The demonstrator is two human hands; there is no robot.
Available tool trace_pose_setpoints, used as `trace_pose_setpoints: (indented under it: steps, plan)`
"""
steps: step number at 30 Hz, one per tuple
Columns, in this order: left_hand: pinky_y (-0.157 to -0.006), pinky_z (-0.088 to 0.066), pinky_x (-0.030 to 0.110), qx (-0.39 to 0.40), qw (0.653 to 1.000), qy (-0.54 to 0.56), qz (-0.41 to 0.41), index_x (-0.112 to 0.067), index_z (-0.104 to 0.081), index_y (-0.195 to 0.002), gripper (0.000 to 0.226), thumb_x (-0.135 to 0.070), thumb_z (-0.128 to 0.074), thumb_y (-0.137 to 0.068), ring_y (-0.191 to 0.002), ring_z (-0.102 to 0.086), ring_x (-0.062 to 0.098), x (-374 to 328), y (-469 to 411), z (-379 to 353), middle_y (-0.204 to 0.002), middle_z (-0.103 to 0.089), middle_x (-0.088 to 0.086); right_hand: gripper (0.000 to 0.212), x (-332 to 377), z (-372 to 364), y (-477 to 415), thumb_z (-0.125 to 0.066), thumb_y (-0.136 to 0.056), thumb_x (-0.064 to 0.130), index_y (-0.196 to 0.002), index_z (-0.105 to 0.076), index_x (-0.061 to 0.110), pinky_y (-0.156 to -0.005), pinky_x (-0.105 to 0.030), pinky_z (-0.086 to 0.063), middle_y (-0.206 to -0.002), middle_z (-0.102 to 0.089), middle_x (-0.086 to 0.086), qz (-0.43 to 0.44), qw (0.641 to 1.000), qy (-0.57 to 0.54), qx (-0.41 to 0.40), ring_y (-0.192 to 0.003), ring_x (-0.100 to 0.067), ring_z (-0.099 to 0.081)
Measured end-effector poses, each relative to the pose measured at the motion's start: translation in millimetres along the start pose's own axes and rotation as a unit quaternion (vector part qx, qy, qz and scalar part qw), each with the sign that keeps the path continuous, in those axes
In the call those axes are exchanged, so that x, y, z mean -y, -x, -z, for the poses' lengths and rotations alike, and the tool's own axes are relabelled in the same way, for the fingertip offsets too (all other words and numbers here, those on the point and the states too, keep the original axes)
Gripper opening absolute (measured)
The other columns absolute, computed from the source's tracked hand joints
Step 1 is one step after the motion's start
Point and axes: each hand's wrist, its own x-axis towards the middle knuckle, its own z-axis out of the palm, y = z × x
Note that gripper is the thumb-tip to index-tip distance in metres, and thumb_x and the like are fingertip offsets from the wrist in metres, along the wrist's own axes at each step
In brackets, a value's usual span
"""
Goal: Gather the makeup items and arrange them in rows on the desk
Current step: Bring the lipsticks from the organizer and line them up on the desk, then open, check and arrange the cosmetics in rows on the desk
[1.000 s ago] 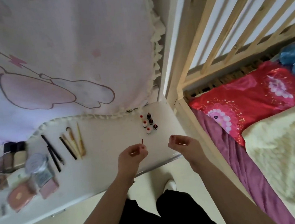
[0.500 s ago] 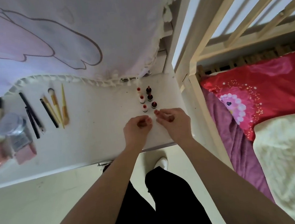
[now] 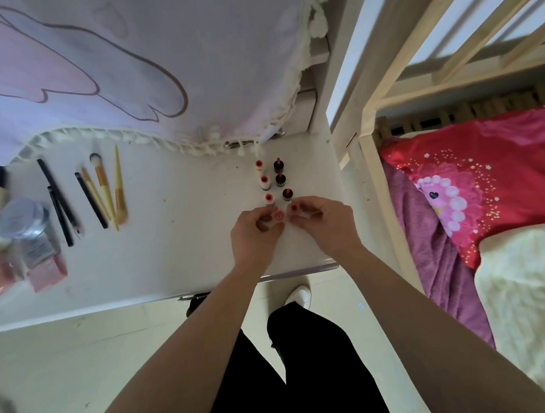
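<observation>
Lipsticks (image 3: 267, 181): six in two rows; left hand (image 3: 254, 237) pinches a seventh (image 3: 278, 217).

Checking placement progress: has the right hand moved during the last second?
Yes. The right hand moved forward and leftward over the desk, closing on the lipstick rows.

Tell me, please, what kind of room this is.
Probably a bedroom or dorm room: a wooden bed frame with a red floral pillow stands beside a white desk laid out with makeup brushes.

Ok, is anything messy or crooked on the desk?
A little: the brushes and pencils lie slanted, bunching together at their near ends. The lipsticks stand upright in two tidy columns.
</observation>
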Motion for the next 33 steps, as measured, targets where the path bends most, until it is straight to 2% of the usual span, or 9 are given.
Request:
trace_pose_setpoints:
  steps: [4, 7, 12, 15, 17, 22, 26, 30, 33]
  plan:
    - [-0.069, -0.039, 0.008, 0.001, 1.000, -0.014, -0.003, -0.029, -0.072, -0.101, 0.021, -0.026, -0.076, -0.080, -0.069, -0.055, -0.002, 3, -3, -2, -0.095, -0.067, -0.005, 0.024, -1, -1, 2, -0.076, -0.087, 0.032, -0.109, -0.076, 0.026, -0.080, 0.001, -0.039, -0.089, -0.069, 0.024, 0.012, 1.000, 0.010, -0.002, -0.086, 0.012, -0.063]
    - [-0.075, -0.045, 0.016, 0.002, 1.000, -0.013, -0.006, -0.027, -0.071, -0.102, 0.024, -0.021, -0.076, -0.079, -0.070, -0.056, 0.002, 6, -4, -1, -0.093, -0.068, -0.003, 0.033, 0, -1, 4, -0.074, -0.088, 0.028, -0.120, -0.071, 0.025, -0.088, -0.005, -0.041, -0.104, -0.071, 0.014, 0.012, 0.999, 0.049, -0.001, -0.092, -0.003, -0.064]
    - [-0.078, -0.044, 0.016, 0.023, 0.999, -0.032, -0.011, -0.023, -0.069, -0.108, 0.038, -0.009, -0.075, -0.074, -0.069, -0.054, 0.002, 7, -2, 6, -0.096, -0.066, -0.002, 0.050, -4, 3, 14, -0.066, -0.086, 0.005, -0.134, -0.061, 0.019, -0.086, 0.005, -0.031, -0.123, -0.066, 0.004, 0.002, 0.995, 0.098, -0.021, -0.096, -0.005, -0.056]
    - [-0.075, -0.040, 0.015, 0.026, 0.998, -0.052, -0.004, -0.022, -0.067, -0.110, 0.036, -0.014, -0.075, -0.076, -0.070, -0.053, 0.001, 11, 2, 18, -0.096, -0.063, -0.003, 0.048, -4, 5, 23, -0.057, -0.090, 0.001, -0.135, -0.057, 0.017, -0.100, -0.024, -0.046, -0.124, -0.062, 0.000, -0.008, 0.994, 0.095, -0.049, -0.101, -0.009, -0.057]
    - [-0.074, -0.038, 0.016, 0.014, 0.998, -0.062, -0.004, -0.023, -0.067, -0.111, 0.032, -0.017, -0.073, -0.080, -0.072, -0.053, 0.002, 13, 6, 33, -0.096, -0.061, -0.004, 0.047, 0, 8, 27, -0.052, -0.092, 0.003, -0.137, -0.054, 0.016, -0.104, -0.037, -0.046, -0.128, -0.057, -0.003, -0.014, 0.992, 0.104, -0.073, -0.111, -0.017, -0.057]
    - [-0.078, -0.041, 0.021, -0.050, 0.995, -0.079, -0.046, -0.022, -0.067, -0.110, 0.023, -0.019, -0.067, -0.087, -0.083, -0.059, 0.011, 4, 8, 99, -0.102, -0.061, -0.003, 0.038, 45, 12, 24, -0.049, -0.100, 0.018, -0.138, -0.052, 0.015, -0.105, -0.036, -0.037, -0.140, -0.048, -0.006, 0.020, 0.980, 0.124, -0.157, -0.130, -0.026, -0.045]
    - [-0.078, -0.041, 0.021, -0.114, 0.986, -0.086, -0.085, -0.021, -0.066, -0.113, 0.023, -0.020, -0.064, -0.090, -0.085, -0.058, 0.009, -6, 1, 172, -0.104, -0.058, -0.005, 0.036, 108, -8, 9, -0.047, -0.101, 0.025, -0.135, -0.054, 0.016, -0.101, -0.031, -0.037, -0.139, -0.050, -0.006, 0.087, 0.972, 0.119, -0.181, -0.129, -0.024, -0.044]
    - [-0.080, -0.043, 0.024, -0.177, 0.978, -0.075, -0.086, -0.018, -0.066, -0.112, 0.022, -0.018, -0.063, -0.090, -0.085, -0.057, 0.011, 3, -2, 242, -0.104, -0.059, -0.003, 0.033, 160, -52, 6, -0.051, -0.098, 0.026, -0.129, -0.056, 0.016, -0.099, -0.040, -0.044, -0.130, -0.055, -0.007, 0.155, 0.966, 0.128, -0.160, -0.120, -0.027, -0.048]
    - [-0.082, -0.047, 0.029, -0.198, 0.974, -0.073, -0.079, -0.017, -0.068, -0.113, 0.024, -0.017, -0.064, -0.090, -0.082, -0.058, 0.013, 24, -5, 288, -0.102, -0.059, 0.000, 0.034, 187, -90, 12, -0.057, -0.094, 0.020, -0.127, -0.059, 0.012, -0.100, -0.040, -0.042, -0.127, -0.057, -0.010, 0.181, 0.963, 0.128, -0.154, -0.118, -0.030, -0.051]
